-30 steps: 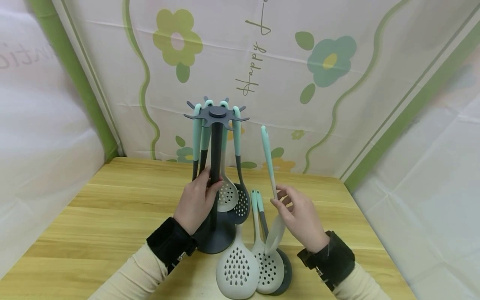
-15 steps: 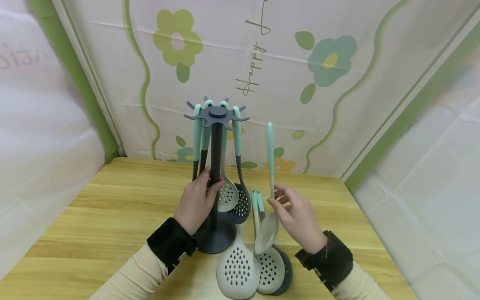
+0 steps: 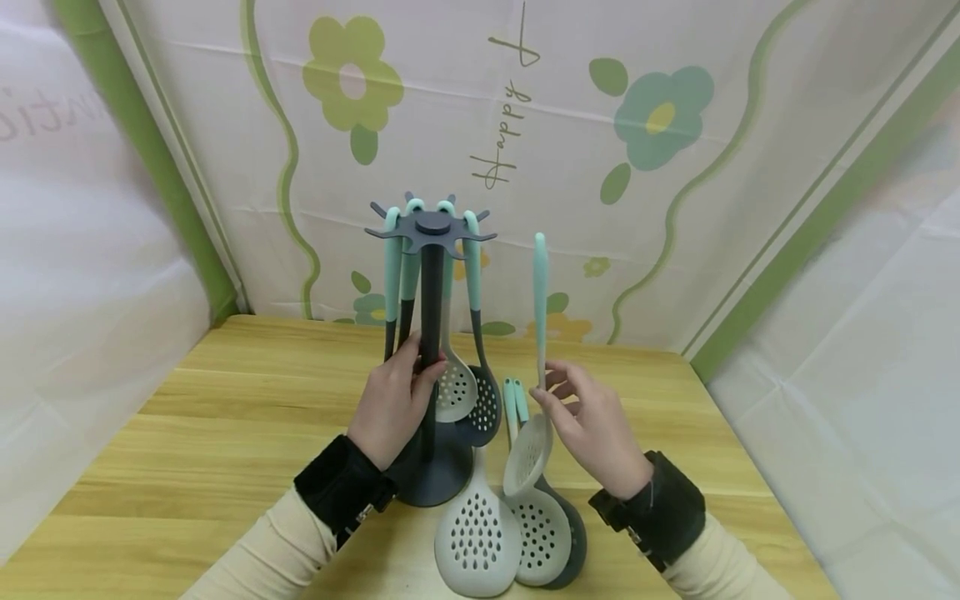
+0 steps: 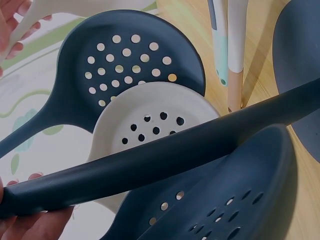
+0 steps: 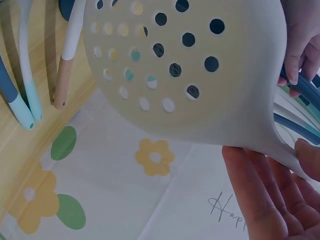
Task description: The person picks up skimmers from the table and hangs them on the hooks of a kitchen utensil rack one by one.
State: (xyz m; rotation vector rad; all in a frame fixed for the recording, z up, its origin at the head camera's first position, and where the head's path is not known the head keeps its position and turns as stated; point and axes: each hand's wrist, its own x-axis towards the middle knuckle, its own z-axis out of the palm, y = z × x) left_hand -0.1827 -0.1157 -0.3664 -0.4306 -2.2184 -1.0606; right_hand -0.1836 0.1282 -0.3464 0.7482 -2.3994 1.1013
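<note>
My left hand (image 3: 392, 406) grips the dark upright post (image 3: 432, 292) of a utensil stand, below its hooked top (image 3: 432, 223). My right hand (image 3: 596, 433) pinches a cream skimmer (image 3: 531, 458) by the lower shaft, mint handle upright, bowl hanging down. The right wrist view shows round holes through this skimmer (image 5: 245, 95). From the stand hang several mint-handled utensils, among them a pale skimmer (image 3: 461, 410) and a dark skimmer (image 3: 491, 404). The left wrist view shows the post (image 4: 150, 172) crossing in front of the perforated heads.
On the wooden table (image 3: 225, 433), right of the stand's round base (image 3: 438, 483), lie a pale slotted turner (image 3: 477, 579), a pale skimmer (image 3: 553, 533) and a dark one (image 3: 576, 550) partly beneath it. A flowered cloth (image 3: 525, 150) hangs behind the table.
The skimmer in my right hand has turned, its bowl swinging left, and the hand has risen slightly. My left hand stays on the post; the hanging utensils have not moved.
</note>
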